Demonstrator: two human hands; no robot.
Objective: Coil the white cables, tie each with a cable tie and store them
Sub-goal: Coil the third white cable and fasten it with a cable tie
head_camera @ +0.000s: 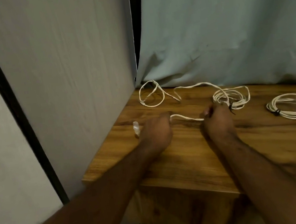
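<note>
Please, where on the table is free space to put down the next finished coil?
Bare wood lies between the right hand and the tied coil, and along the table front edge. Crowded: the back, where the loose cable loops, and between both hands.

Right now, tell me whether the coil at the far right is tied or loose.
Tied. The far-right coil lies in neat loops with a dark cable tie cinched around its left side.

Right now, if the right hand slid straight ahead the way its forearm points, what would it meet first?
Probably the half-coiled white cable directly beyond the right hand, whose fingers already grip it by the black cable tie. Past that hangs the curtain. Depth is uncertain.
</note>
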